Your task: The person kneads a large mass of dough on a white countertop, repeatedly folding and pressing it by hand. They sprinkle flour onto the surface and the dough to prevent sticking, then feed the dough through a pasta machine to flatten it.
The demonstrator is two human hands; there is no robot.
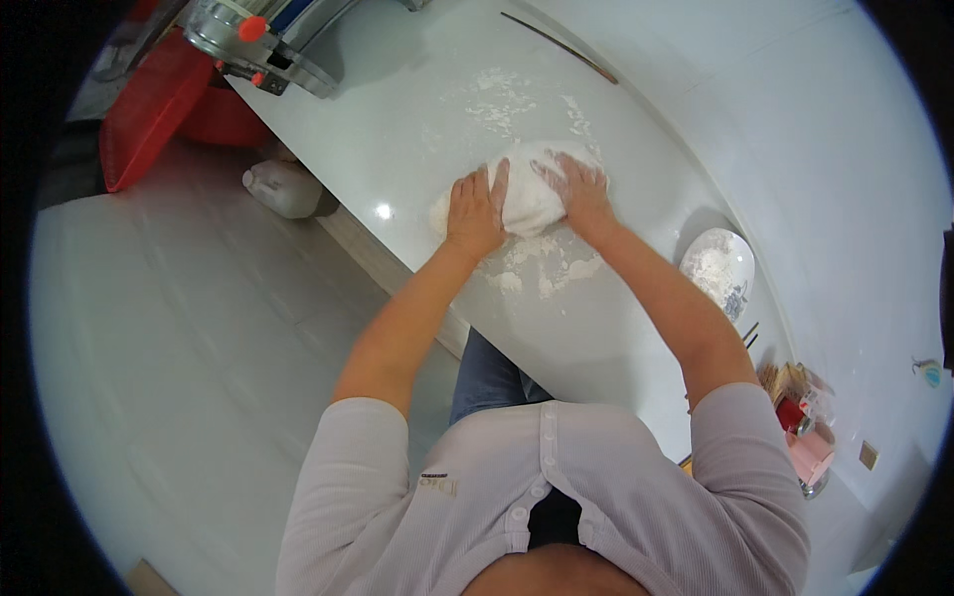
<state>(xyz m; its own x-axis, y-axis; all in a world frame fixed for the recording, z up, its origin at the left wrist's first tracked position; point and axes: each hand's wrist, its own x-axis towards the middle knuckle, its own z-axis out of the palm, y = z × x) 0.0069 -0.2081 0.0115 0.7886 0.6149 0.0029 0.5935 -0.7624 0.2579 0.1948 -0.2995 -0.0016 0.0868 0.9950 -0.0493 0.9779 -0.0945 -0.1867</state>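
Note:
A pale lump of dough (528,197), dusted with flour, lies on the white countertop (641,357). My left hand (477,212) grips its left side, the thumb pointing up along the top and the fingers together. Part of the dough bulges out past that hand on the left. On the other side, my right hand (583,190) is laid over the right part with fingers spread, and white flour coats them. Palms cover some of the dough's edges. Loose flour (548,272) is smeared on the counter just below the dough, with more streaks above it.
A plate of flour (712,264) stands at the right by the wall. A thin dark stick (559,47) lies at the back. Upper left are a metal machine (261,48) and a red plastic basin (160,104). A plastic jug (283,188) sits below the counter edge. Pink container (811,454) at right.

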